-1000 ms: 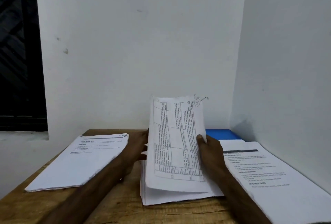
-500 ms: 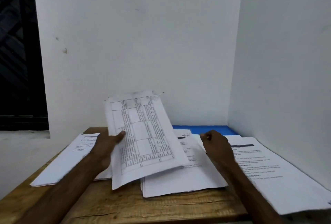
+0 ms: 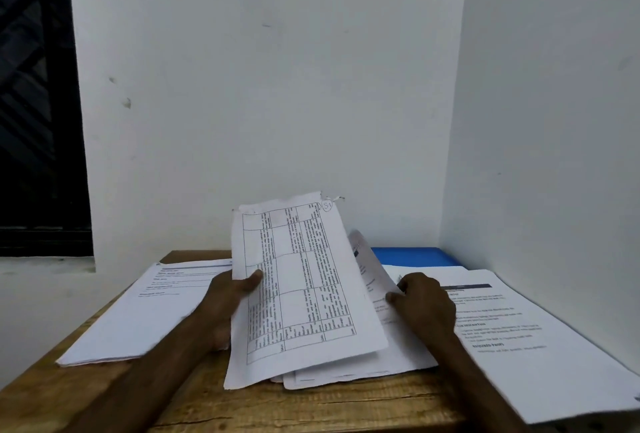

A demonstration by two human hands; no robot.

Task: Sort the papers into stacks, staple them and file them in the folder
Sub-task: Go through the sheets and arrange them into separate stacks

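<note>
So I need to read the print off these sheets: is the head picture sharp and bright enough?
Head view: dim, even light, no glare. Head view: the table sheet in the left hand shows its grid, but the print is too soft to read. Head view: the page the right hand pinches is smeared; right stack headings are barely legible.

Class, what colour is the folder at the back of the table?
The folder is blue; the head view shows it best.
</note>
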